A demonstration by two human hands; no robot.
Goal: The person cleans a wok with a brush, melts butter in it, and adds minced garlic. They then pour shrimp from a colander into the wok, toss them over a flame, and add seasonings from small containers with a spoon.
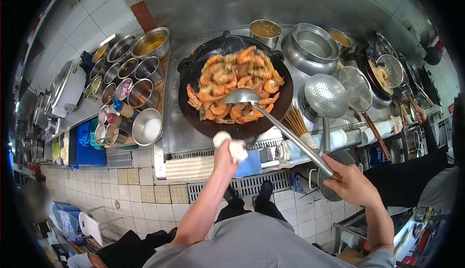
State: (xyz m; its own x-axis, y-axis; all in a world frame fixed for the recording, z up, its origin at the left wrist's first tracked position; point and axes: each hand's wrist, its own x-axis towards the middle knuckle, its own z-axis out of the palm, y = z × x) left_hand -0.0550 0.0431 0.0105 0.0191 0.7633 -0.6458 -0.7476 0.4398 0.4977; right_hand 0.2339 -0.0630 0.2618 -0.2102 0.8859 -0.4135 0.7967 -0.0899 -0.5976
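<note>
Kitchen stove; right hand [351,183] gripping ladle [271,118]

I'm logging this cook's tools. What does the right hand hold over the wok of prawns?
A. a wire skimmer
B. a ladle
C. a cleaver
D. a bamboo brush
B: the right hand grips the long handle of a ladle, whose bowl rests among the prawns in the wok.

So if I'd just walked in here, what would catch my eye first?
Most likely the big black wok in the middle of the steel range, heaped with bright orange prawns. The right hand holds a long ladle whose bowl lies among them, while the left hand grips the wok's near edge through a white cloth. To the left stands a cluster of steel seasoning bowls.
</note>
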